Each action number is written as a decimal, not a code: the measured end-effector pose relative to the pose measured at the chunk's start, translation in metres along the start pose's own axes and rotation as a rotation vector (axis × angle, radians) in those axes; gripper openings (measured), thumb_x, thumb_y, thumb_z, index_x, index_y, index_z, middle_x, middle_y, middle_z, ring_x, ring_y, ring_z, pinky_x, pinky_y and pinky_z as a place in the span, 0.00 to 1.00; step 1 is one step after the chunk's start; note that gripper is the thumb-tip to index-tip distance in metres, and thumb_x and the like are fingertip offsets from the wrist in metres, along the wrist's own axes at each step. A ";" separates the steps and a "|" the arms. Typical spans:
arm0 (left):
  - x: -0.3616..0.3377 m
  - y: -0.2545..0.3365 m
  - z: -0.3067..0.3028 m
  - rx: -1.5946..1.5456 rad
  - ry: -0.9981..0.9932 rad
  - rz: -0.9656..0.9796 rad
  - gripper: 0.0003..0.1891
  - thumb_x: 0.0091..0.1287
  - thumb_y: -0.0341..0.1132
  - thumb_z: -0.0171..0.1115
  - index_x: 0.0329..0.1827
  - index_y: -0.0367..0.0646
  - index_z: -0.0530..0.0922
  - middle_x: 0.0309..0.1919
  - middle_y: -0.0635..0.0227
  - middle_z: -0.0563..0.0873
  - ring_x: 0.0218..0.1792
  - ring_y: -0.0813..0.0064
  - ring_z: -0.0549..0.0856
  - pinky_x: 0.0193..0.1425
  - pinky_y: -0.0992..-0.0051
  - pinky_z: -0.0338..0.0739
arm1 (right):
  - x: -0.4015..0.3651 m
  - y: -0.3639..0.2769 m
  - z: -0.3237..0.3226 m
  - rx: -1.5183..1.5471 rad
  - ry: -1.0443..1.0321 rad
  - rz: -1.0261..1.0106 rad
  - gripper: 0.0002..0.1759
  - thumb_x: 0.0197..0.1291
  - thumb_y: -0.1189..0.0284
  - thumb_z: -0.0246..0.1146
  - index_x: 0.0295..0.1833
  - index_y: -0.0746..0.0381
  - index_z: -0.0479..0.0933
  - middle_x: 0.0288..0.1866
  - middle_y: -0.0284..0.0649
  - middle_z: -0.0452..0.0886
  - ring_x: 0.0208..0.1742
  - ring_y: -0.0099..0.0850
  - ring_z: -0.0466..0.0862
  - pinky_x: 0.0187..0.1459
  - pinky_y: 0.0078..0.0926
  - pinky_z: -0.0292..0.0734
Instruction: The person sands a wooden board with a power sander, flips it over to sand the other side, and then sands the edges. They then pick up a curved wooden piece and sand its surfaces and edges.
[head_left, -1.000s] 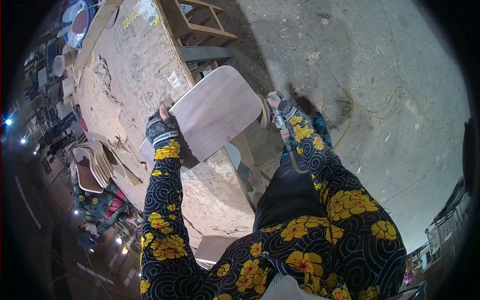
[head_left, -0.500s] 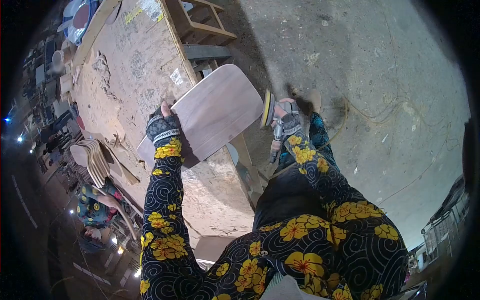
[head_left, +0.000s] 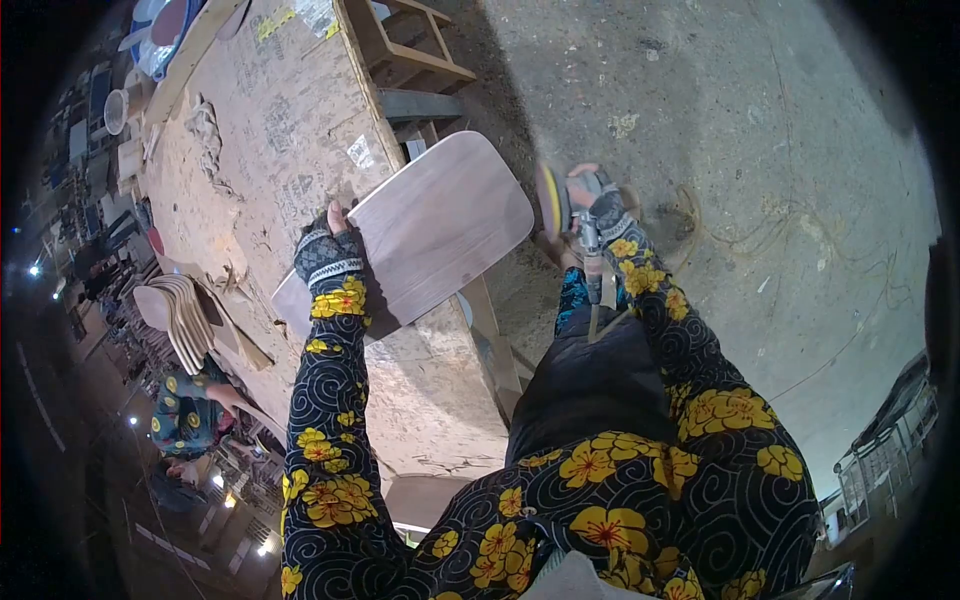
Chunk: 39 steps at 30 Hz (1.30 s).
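A flat wooden panel point(head_left: 445, 225) with rounded corners lies across the edge of the workbench, its right end jutting past it. My left hand point(head_left: 328, 246), in a fingerless knit glove, grips the panel's upper left edge, with the thumb showing and the other fingers largely hidden. My right hand point(head_left: 597, 196), gloved alike, is wrapped round an air sander point(head_left: 556, 203). The sander's round pad stands on edge, facing the panel's right end with a small gap between. From its handle an air hose point(head_left: 606, 325) runs down past my dark apron.
The worn plywood workbench point(head_left: 270, 130) carries a crumpled rag point(head_left: 207, 135) and, at its left side, a stack of curved wooden parts point(head_left: 178, 315). Another person point(head_left: 190, 415) is beyond it. A wooden frame point(head_left: 420, 55) stands by the bench. Hose loops lie on the concrete floor point(head_left: 800, 200).
My right hand has moved right with the sander, from right beside the panel's end to a little away from it. My left hand and the panel have barely shifted.
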<state>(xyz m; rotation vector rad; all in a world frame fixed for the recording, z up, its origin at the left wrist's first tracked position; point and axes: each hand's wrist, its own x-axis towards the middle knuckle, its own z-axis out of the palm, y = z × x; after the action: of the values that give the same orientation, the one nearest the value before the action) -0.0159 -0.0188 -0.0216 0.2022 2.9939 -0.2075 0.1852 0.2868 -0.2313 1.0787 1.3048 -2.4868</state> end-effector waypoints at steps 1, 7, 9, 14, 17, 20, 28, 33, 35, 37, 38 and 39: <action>0.000 0.000 0.000 0.001 0.002 -0.001 0.30 0.75 0.55 0.37 0.38 0.42 0.85 0.33 0.49 0.86 0.36 0.47 0.84 0.46 0.53 0.76 | 0.002 -0.007 0.008 -0.113 0.000 -0.002 0.21 0.49 0.66 0.76 0.46 0.52 0.75 0.35 0.37 0.80 0.28 0.29 0.81 0.21 0.28 0.78; 0.001 0.001 0.002 0.027 0.021 -0.007 0.30 0.74 0.55 0.37 0.37 0.41 0.85 0.33 0.49 0.86 0.37 0.48 0.84 0.46 0.54 0.76 | 0.001 -0.030 0.021 -0.285 -0.109 0.183 0.22 0.45 0.61 0.78 0.43 0.54 0.77 0.37 0.37 0.80 0.28 0.28 0.81 0.23 0.28 0.78; 0.000 -0.005 0.004 0.068 0.039 0.088 0.31 0.74 0.55 0.36 0.37 0.41 0.84 0.33 0.50 0.86 0.37 0.48 0.84 0.46 0.54 0.76 | 0.011 -0.031 0.018 -0.350 -0.102 0.172 0.21 0.47 0.60 0.77 0.43 0.55 0.77 0.37 0.37 0.80 0.24 0.28 0.81 0.23 0.28 0.78; 0.001 -0.001 0.003 0.034 0.028 0.003 0.31 0.74 0.55 0.36 0.36 0.41 0.85 0.32 0.50 0.86 0.36 0.48 0.85 0.45 0.54 0.77 | 0.023 -0.082 0.004 -0.202 -0.178 0.078 0.23 0.49 0.61 0.76 0.47 0.55 0.75 0.40 0.38 0.79 0.37 0.31 0.83 0.35 0.32 0.81; 0.001 -0.008 0.007 0.037 0.051 0.069 0.31 0.75 0.55 0.36 0.35 0.43 0.85 0.32 0.51 0.86 0.35 0.49 0.85 0.44 0.53 0.77 | 0.030 -0.142 0.039 -0.463 -0.289 -0.116 0.24 0.47 0.60 0.77 0.47 0.54 0.75 0.41 0.39 0.79 0.45 0.33 0.82 0.45 0.36 0.80; 0.003 -0.018 0.019 0.078 0.066 0.068 0.30 0.75 0.54 0.36 0.35 0.44 0.85 0.32 0.51 0.87 0.35 0.49 0.85 0.44 0.54 0.77 | 0.029 -0.184 0.087 -0.873 -0.368 -0.493 0.21 0.51 0.64 0.73 0.48 0.54 0.73 0.42 0.39 0.78 0.44 0.35 0.81 0.44 0.33 0.79; 0.003 0.000 -0.003 -0.033 -0.044 0.000 0.26 0.74 0.51 0.39 0.36 0.46 0.85 0.33 0.55 0.87 0.37 0.51 0.85 0.45 0.55 0.77 | -0.037 -0.158 0.152 -1.415 -0.489 -0.811 0.28 0.50 0.57 0.70 0.55 0.56 0.74 0.52 0.44 0.73 0.49 0.42 0.79 0.49 0.40 0.80; 0.004 0.006 -0.011 -0.026 -0.086 -0.026 0.24 0.74 0.49 0.40 0.37 0.46 0.85 0.33 0.55 0.87 0.37 0.51 0.85 0.45 0.55 0.77 | -0.042 -0.131 0.164 -1.427 -0.468 -0.872 0.28 0.49 0.58 0.71 0.53 0.58 0.74 0.55 0.48 0.70 0.48 0.45 0.80 0.46 0.41 0.82; 0.002 0.005 -0.010 -0.041 -0.068 -0.010 0.24 0.74 0.49 0.41 0.37 0.45 0.85 0.33 0.54 0.87 0.37 0.51 0.85 0.45 0.54 0.77 | -0.033 -0.130 0.160 -1.290 -0.419 -0.866 0.29 0.48 0.55 0.72 0.52 0.59 0.75 0.55 0.50 0.71 0.47 0.48 0.81 0.46 0.42 0.81; 0.001 0.002 -0.008 -0.049 -0.044 0.001 0.24 0.74 0.49 0.41 0.37 0.44 0.85 0.33 0.54 0.87 0.37 0.50 0.85 0.45 0.54 0.77 | -0.031 -0.142 0.159 -1.315 -0.317 -0.867 0.29 0.48 0.54 0.73 0.52 0.59 0.75 0.54 0.50 0.71 0.47 0.49 0.81 0.46 0.43 0.81; 0.001 0.000 -0.006 -0.050 -0.030 0.004 0.24 0.74 0.49 0.41 0.37 0.44 0.85 0.33 0.54 0.87 0.37 0.50 0.85 0.45 0.54 0.77 | -0.028 -0.149 0.159 -1.328 -0.264 -0.871 0.29 0.48 0.54 0.73 0.51 0.59 0.74 0.54 0.50 0.71 0.47 0.50 0.81 0.46 0.43 0.81; 0.002 0.000 -0.005 -0.053 -0.015 0.007 0.24 0.74 0.49 0.42 0.37 0.44 0.85 0.33 0.54 0.86 0.37 0.50 0.85 0.45 0.54 0.77 | -0.019 -0.151 0.155 -1.296 -0.252 -0.883 0.29 0.48 0.54 0.73 0.51 0.59 0.74 0.54 0.51 0.71 0.48 0.50 0.80 0.47 0.44 0.80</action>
<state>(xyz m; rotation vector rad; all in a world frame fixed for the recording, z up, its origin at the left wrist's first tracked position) -0.0185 -0.0174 -0.0174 0.2048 2.9789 -0.1280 0.0526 0.2581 -0.0609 -0.1695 2.9264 -1.2539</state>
